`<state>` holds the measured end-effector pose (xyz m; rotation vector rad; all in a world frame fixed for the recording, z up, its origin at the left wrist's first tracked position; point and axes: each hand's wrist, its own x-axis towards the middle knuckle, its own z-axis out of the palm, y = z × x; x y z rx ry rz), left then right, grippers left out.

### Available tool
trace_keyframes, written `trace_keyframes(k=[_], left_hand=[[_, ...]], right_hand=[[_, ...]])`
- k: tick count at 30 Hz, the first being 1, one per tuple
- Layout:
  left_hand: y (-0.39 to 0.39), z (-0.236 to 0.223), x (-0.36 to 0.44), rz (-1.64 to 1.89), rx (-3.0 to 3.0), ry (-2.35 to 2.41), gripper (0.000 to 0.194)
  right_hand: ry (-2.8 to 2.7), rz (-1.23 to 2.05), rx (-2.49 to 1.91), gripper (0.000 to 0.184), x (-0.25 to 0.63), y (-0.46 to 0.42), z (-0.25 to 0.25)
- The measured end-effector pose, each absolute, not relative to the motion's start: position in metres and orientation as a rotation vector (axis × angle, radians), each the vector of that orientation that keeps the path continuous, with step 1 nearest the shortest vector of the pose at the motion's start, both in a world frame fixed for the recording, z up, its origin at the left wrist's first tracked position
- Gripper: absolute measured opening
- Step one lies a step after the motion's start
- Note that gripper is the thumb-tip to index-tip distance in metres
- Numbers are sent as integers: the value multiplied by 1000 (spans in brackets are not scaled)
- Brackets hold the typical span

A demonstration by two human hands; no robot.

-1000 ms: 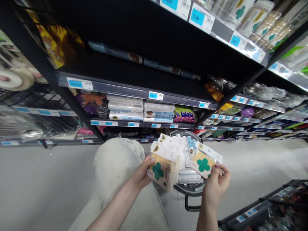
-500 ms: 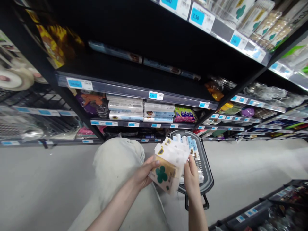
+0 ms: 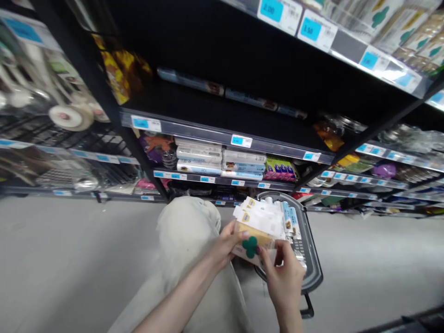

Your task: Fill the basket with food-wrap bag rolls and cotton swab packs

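Note:
A fanned bunch of flat packets, white at the top and tan with a green clover on the front one, is held before my knees. My left hand grips the bunch at its left edge, thumb on the front. My right hand pinches the lower right part of the front packet, its thumb beside the clover. Behind the packets stands a grey shopping basket with a black handle. White and blue rolls lie in it, partly hidden by the packets.
A black shelf with price tags rises in front. On its lower level are white rolls and a green and pink box. Kitchen utensils hang at the left. Pale trousers cover my bent leg beside the basket.
My right hand has moved from the bunch's right edge down to the front packet's lower part. The packets have tipped flatter, and the view has shifted left.

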<state>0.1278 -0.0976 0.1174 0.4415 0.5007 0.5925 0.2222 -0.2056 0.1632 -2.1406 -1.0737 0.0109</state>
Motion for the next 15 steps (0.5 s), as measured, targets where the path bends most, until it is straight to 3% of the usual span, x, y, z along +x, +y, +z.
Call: trace_keyframes(k=[9,15], left_hand=[[-95,109,128,597,432,469,44],[-92,110,123,553,427,480,40]], right_hand=[[-554,133,-1999,46,249,-218,143],[-218,667,-1124,17,276,-227,161]])
